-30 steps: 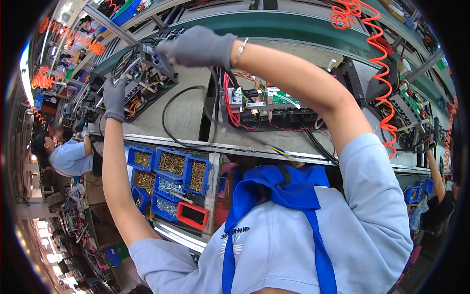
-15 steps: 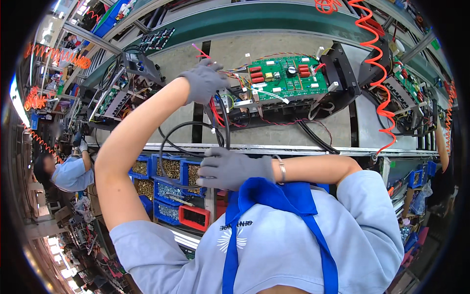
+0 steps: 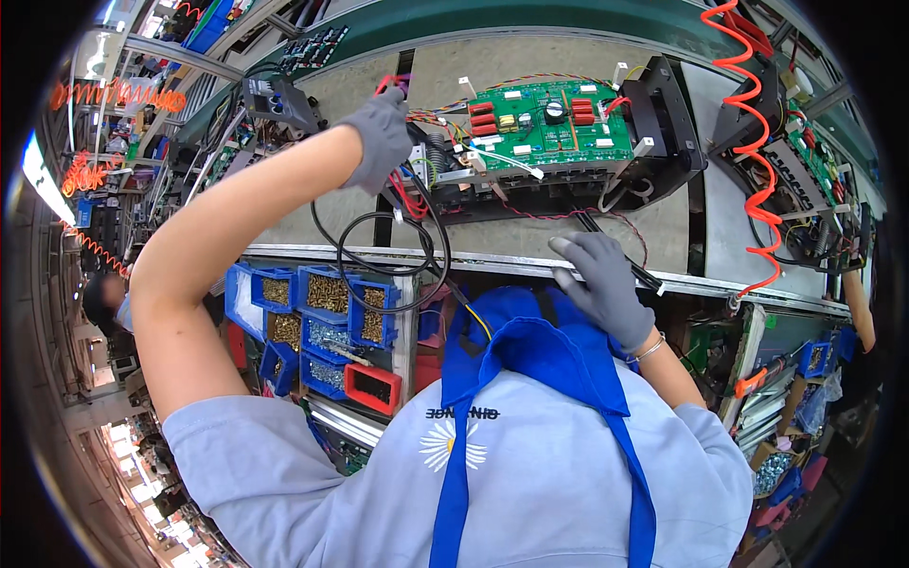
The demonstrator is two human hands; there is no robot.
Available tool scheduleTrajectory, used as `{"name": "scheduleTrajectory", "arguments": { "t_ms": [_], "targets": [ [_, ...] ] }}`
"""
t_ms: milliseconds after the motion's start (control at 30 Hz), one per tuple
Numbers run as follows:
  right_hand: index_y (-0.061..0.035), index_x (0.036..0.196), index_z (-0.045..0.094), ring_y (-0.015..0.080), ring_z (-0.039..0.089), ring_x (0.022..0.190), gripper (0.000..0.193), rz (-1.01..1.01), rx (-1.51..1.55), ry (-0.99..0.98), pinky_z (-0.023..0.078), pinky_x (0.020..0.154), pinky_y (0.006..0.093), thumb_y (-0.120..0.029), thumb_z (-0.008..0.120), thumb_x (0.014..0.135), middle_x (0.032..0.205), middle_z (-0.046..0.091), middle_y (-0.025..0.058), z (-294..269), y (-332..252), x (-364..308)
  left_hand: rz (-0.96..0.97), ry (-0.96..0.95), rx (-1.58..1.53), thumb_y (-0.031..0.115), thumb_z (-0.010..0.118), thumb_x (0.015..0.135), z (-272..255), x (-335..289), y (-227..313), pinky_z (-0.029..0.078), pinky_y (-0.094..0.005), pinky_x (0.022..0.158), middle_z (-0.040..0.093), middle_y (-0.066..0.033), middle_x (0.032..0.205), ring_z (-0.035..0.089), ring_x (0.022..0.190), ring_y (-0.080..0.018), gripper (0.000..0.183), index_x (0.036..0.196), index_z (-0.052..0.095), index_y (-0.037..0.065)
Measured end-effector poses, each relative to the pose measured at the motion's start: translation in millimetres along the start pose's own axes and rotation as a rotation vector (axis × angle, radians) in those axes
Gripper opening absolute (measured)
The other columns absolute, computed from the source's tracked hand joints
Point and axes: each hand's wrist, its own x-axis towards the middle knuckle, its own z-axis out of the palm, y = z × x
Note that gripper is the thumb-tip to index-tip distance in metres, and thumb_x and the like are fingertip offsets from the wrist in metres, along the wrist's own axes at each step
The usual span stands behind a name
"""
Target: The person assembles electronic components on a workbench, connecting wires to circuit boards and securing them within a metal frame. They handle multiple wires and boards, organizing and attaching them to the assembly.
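Note:
My gloved left hand (image 3: 377, 144) is at the left end of an open black chassis, its fingers closed around red wires (image 3: 392, 85) whose ends stick out above the fingertips. More red wires hang below that hand beside a looped black cable (image 3: 352, 248), which droops over the bench's front edge. On the chassis sits a green circuit board (image 3: 540, 123) with red components. My gloved right hand (image 3: 606, 289) is open at the bench's front edge, fingers apart and empty, close to thick black cables (image 3: 632, 267) coming from under the chassis.
Below the bench edge at the left stand blue bins (image 3: 328, 292) of screws and a red bin (image 3: 372, 388). An orange coiled hose (image 3: 760, 204) hangs at the right, before another chassis (image 3: 800, 180). A grey control box (image 3: 279, 102) stands at the far left.
My right hand has moved right, away from the looped black cable, and its fingers have spread. My left hand has shifted slightly left with the red wires. The cable loop now hangs over the edge.

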Motion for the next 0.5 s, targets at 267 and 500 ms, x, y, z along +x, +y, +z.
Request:
{"name": "scheduleTrajectory", "arguments": {
  "t_ms": [267,500],
  "targets": [
    [-0.0071,0.119,0.059,0.0313,0.055,0.104,0.037,-0.038,0.048,-0.086,0.042,0.089,0.0426,-0.019,0.064,0.085,0.111,0.059,0.0128,3,4,16,-0.199,0.162,-0.371,0.014,0.063,0.075,-3,-66,30,0.046,-0.0418,0.072,0.068,-0.0115,0.074,0.066,0.074,-0.0284,0.008,0.073,0.070,0.009],
    [-0.0074,0.122,0.058,0.0314,0.055,0.105,0.038,-0.213,0.151,-0.217,0.043,0.090,0.0414,-0.022,0.063,0.087,0.112,0.059,0.0130,25,-6,57,-0.446,0.414,-0.261,0.024,0.070,0.075,43,-71,14,0.039,-0.0423,0.091,0.065,-0.0080,0.082,0.059,0.092,-0.0276,0.015,0.084,0.065,0.013]
  ]
}}
